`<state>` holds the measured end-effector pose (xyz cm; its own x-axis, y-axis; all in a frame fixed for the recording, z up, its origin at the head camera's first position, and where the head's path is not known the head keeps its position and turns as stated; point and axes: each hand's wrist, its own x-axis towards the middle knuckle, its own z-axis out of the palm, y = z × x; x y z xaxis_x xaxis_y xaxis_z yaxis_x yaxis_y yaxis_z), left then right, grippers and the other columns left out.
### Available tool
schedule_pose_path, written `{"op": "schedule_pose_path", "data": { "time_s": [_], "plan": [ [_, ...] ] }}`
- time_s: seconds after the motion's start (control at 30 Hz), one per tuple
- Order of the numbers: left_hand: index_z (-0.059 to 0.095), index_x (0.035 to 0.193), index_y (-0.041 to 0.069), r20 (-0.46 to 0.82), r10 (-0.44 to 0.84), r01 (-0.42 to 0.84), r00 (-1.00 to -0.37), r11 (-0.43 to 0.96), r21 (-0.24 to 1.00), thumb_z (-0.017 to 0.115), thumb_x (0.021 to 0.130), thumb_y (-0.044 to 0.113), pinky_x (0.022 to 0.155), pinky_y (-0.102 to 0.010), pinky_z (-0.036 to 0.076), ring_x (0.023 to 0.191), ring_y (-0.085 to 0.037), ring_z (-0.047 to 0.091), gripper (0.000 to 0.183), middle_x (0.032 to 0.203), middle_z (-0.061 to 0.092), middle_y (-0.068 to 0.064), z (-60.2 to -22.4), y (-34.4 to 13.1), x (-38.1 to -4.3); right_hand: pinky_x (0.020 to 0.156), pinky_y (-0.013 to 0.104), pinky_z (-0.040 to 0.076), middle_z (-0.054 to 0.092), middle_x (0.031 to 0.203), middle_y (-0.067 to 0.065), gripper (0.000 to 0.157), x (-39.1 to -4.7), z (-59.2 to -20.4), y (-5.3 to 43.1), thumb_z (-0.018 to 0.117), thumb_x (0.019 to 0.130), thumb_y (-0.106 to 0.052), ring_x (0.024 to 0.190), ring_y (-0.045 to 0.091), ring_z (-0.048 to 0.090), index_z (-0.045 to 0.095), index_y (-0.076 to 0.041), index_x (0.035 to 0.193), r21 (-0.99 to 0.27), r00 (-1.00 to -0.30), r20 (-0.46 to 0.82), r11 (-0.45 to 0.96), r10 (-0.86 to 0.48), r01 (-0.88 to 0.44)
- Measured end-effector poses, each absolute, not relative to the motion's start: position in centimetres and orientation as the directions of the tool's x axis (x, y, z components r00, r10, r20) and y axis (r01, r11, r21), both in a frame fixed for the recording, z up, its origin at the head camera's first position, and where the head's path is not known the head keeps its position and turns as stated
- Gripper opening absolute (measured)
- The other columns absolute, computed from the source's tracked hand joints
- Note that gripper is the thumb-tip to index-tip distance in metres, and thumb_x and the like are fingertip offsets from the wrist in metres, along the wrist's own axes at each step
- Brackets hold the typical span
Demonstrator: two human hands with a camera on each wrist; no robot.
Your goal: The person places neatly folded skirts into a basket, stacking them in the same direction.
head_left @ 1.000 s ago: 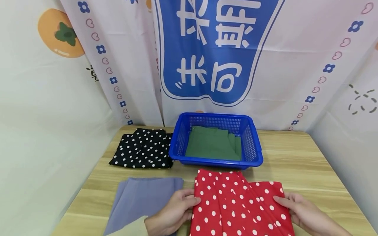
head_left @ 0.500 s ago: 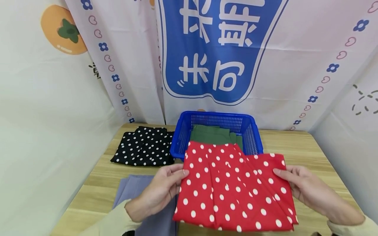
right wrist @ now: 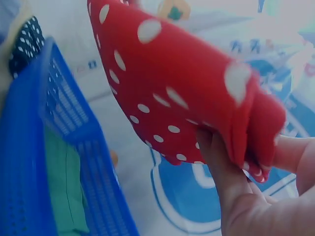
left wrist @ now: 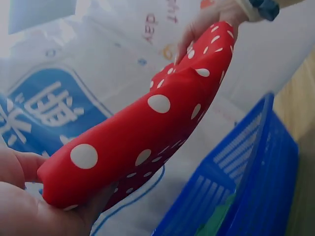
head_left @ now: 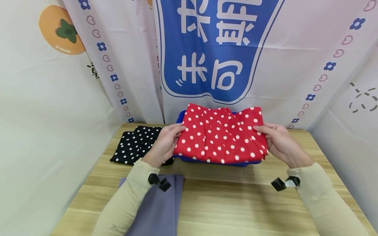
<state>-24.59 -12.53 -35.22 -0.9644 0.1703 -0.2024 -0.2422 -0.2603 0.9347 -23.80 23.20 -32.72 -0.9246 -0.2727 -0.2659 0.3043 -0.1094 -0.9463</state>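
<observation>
A folded red cloth with white polka dots (head_left: 221,137) is held up between both hands over the blue plastic basket (head_left: 212,162), hiding most of it in the head view. My left hand (head_left: 166,141) pinches the cloth's left edge, thumb on top and fingers beneath. At its right edge, my right hand (head_left: 282,142) grips it the same way. Both wrist views show the cloth above the basket's rim, apart from it. Inside the basket lies a folded green cloth (right wrist: 66,182), hidden from the head view by the red one.
A folded black cloth with white dots (head_left: 134,144) lies left of the basket on the wooden table (head_left: 230,203). Nearer, a folded grey-purple cloth (head_left: 160,209) lies partly under the left forearm. A printed curtain (head_left: 141,65) hangs behind the table.
Both hands have lifted the red dotted cloth from the near part of the table and carried it forward to above the basket. The black and grey-purple cloths have stayed in place.
</observation>
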Motion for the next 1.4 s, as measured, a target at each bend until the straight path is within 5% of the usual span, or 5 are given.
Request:
{"op": "schedule_pose_path", "data": {
  "time_s": [0.37, 0.6, 0.83, 1.13, 1.4],
  "plan": [
    [0.04, 0.144, 0.005, -0.264, 0.134, -0.28, -0.955, -0.121, 0.952, 0.051, 0.1, 0.018, 0.097, -0.039, 0.054, 0.122, -0.024, 0.058, 0.047, 0.135, 0.054, -0.009, -38.3, -11.6, -30.5, 0.09, 0.028, 0.057, 0.036, 0.152, 0.013, 0.058, -29.0, -36.6, 22.1, 0.049, 0.101, -0.02, 0.114, 0.014, 0.057, 0.027, -0.005, 0.152, -0.951, -0.942, -0.307, 0.004, -0.134, 0.309],
    [0.04, 0.143, 0.002, -0.269, 0.135, -0.269, -0.954, 0.02, 0.963, 0.048, 0.102, 0.016, 0.095, -0.039, 0.055, 0.119, -0.027, 0.061, 0.044, 0.134, 0.056, -0.014, -40.6, -11.8, -31.7, 0.07, 0.01, 0.053, 0.037, 0.153, 0.017, 0.058, -29.7, -38.3, 22.0, 0.046, 0.102, -0.017, 0.076, -0.002, 0.055, 0.023, -0.001, 0.152, -0.949, -0.943, -0.313, 0.084, -0.114, 0.304],
    [0.04, 0.142, 0.001, -0.246, 0.132, -0.242, -0.96, 0.045, 0.969, 0.046, 0.102, 0.016, 0.092, -0.038, 0.056, 0.117, -0.027, 0.062, 0.043, 0.131, 0.057, -0.014, -41.4, -11.9, -32.1, 0.099, 0.031, 0.05, 0.034, 0.155, 0.015, 0.057, -30.1, -38.8, 21.8, 0.045, 0.102, -0.018, 0.131, 0.024, 0.049, 0.024, -0.003, 0.153, -0.941, -0.937, -0.334, 0.095, -0.104, 0.325],
    [0.037, 0.144, 0.002, -0.214, 0.102, -0.195, -0.971, 0.173, 0.966, 0.045, 0.102, 0.017, 0.097, -0.04, 0.054, 0.12, -0.027, 0.06, 0.045, 0.135, 0.056, -0.015, -41.7, -11.8, -32.1, 0.106, 0.029, 0.046, 0.031, 0.157, 0.016, 0.058, -30.3, -39.2, 21.8, 0.043, 0.103, -0.019, 0.124, 0.02, 0.055, 0.02, -0.003, 0.154, -0.942, -0.945, -0.321, 0.126, -0.064, 0.312],
    [0.035, 0.146, 0.008, 0.121, 0.146, 0.184, -0.982, 0.581, 0.793, 0.051, 0.098, 0.023, 0.112, -0.039, 0.042, 0.136, -0.023, 0.047, 0.053, 0.147, 0.048, -0.011, -40.7, -13.3, -30.0, 0.118, 0.044, 0.031, 0.03, 0.158, 0.016, 0.073, -29.0, -38.8, 23.0, 0.051, 0.099, -0.039, 0.145, 0.029, 0.033, 0.018, -0.004, 0.154, -0.952, -0.98, -0.199, 0.243, -0.026, 0.187]
  ]
}}
